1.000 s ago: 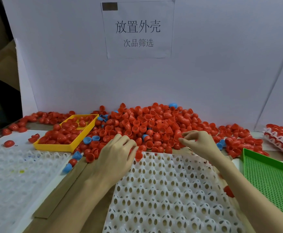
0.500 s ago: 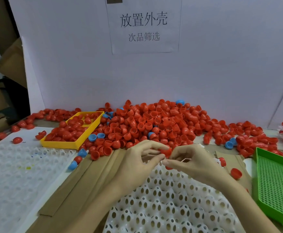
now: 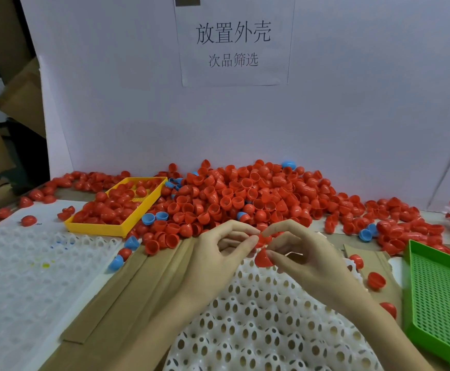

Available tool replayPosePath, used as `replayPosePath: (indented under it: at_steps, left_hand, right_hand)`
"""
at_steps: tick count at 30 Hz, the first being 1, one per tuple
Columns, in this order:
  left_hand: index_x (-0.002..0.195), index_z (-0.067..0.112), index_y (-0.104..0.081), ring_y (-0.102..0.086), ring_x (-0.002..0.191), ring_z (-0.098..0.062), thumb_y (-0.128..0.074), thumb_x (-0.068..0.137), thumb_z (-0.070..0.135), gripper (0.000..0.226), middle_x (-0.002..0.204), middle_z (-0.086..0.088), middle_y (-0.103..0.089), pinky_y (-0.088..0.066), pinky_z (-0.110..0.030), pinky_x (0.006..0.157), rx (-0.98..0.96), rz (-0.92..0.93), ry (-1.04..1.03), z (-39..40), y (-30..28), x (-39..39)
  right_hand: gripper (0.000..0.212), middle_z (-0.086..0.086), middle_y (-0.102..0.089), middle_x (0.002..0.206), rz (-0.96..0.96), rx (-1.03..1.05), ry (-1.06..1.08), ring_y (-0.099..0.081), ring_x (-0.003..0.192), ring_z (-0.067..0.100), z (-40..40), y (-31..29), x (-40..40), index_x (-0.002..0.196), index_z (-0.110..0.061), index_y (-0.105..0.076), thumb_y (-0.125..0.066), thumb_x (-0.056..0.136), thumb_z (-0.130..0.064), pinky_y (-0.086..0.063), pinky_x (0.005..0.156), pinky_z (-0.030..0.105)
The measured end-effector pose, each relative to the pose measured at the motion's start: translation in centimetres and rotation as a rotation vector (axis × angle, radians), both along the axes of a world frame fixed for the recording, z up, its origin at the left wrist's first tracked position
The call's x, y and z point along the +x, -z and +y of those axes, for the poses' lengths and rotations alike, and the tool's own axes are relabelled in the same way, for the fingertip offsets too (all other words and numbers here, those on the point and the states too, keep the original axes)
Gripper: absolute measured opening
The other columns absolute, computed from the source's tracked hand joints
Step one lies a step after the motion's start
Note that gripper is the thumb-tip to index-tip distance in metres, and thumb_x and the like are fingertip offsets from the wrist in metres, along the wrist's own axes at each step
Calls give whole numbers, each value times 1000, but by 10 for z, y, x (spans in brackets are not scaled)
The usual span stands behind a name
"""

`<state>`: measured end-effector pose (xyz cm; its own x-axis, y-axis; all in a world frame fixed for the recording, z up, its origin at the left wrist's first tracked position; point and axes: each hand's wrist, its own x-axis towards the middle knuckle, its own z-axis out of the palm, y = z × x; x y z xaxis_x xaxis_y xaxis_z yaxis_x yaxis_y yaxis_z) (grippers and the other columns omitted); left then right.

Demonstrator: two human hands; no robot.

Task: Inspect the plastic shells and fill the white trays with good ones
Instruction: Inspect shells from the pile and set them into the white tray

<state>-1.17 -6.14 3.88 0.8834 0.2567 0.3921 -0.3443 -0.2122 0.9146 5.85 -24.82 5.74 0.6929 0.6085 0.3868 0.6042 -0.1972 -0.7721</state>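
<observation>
Since a second earlier, both hands had withdrawn from the near edge of the shell pile (image 3: pixel 245 194) and met above the far edge of the white tray (image 3: pixel 258 325). The reach into the pile had given way to a two-handed hold, which I judged to be the inspection step; no shell was seated in any visible cell of the tray.

The left hand (image 3: pixel 216 261) was raised just left of the tray's far edge, thumb and forefinger pinching a red shell (image 3: pixel 263 240). The right hand (image 3: pixel 307 261) faced it, fingertips on that shell, with a second red shell (image 3: pixel 263 259) held under its thumb. Both grips were closed on shells, neither released. A yellow bin (image 3: pixel 116 204) of red shells stood beyond the tray to the left, and a green bin (image 3: pixel 443 303) just right of it.
</observation>
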Motion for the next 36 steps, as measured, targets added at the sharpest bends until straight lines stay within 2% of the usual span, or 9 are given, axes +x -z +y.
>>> replayPosePath:
  at_steps: [4, 9, 11, 16, 20, 25, 28, 32, 36]
  left_hand:
    - [109, 25, -78, -75, 96, -11, -75, 95, 14, 19, 102, 8, -76, -57, -18, 85, 42, -16, -1, -2, -2, -2]
    - [130, 35, -64, -76, 96, -9, -71, 98, 27, 34, 110, 12, -74, -59, -21, 85, 7, 69, 28, -1, -3, -2]
    - [134, 33, -57, -78, 94, -14, -75, 95, 30, 43, 113, 9, -75, -61, -28, 88, -22, 156, 107, -2, -3, -3]
    - [127, 24, -62, -78, 90, -20, -78, 92, 12, 41, 107, 3, -78, -61, -26, 85, -71, 171, 137, -5, -2, -3]
    - [123, 26, -66, -76, 96, -16, -80, 90, 11, 40, 108, 2, -78, -60, -29, 92, -53, 146, 106, -3, -2, -2]
    - [120, 28, -69, -75, 98, -10, -79, 90, 10, 37, 107, 8, -77, -57, -20, 86, -49, 137, 80, 0, -2, -1]
    - [118, 25, -70, -76, 97, -13, -76, 92, 10, 31, 106, 5, -78, -61, -28, 89, -51, 163, 85, 0, -1, -2]
    - [119, 19, -69, -78, 90, -20, -73, 95, 8, 27, 104, -2, -79, -62, -38, 91, -73, 188, 84, 1, -2, -1]
    - [120, 15, -68, -78, 90, -18, -69, 96, 3, 26, 102, 0, -80, -61, -27, 87, -53, 171, 102, 2, -5, -3]
  right_hand:
    - [30, -9, -71, 85, -260, -77, 93, -70, 84, 14, -2, 1, 1, 104, -30, -71, -78, 89, -6, -58, 74, 26]
    - [26, -11, -66, 90, -437, -127, 133, -64, 80, 12, -4, 0, 2, 105, -27, -73, -78, 88, -7, -54, 75, 22]
    - [28, -12, -64, 90, -447, -125, 134, -64, 80, 12, -4, 1, 2, 106, -25, -73, -78, 88, -5, -54, 75, 21]
    - [30, -12, -63, 88, -463, -120, 140, -64, 80, 11, -4, 2, 3, 110, -23, -73, -81, 86, -7, -54, 74, 20]
    - [32, -14, -63, 86, -477, -100, 146, -65, 82, 7, -2, 2, -1, 113, -23, -71, -82, 85, -12, -53, 74, 17]
    - [27, -15, -68, 92, -464, -82, 147, -66, 87, 3, -1, 3, -1, 110, -21, -73, -83, 85, -15, -53, 77, 14]
    - [28, -18, -69, 95, -460, -71, 147, -66, 89, -2, 0, 4, 0, 110, -20, -75, -84, 83, -15, -51, 78, 8]
    - [27, -21, -70, 100, -447, -59, 149, -67, 94, -3, 0, 3, -1, 111, -21, -75, -82, 84, -19, -53, 79, 10]
    - [28, -25, -71, 100, -383, -35, 143, -68, 95, -9, 2, 4, -1, 111, -22, -75, -83, 84, -20, -52, 79, 6]
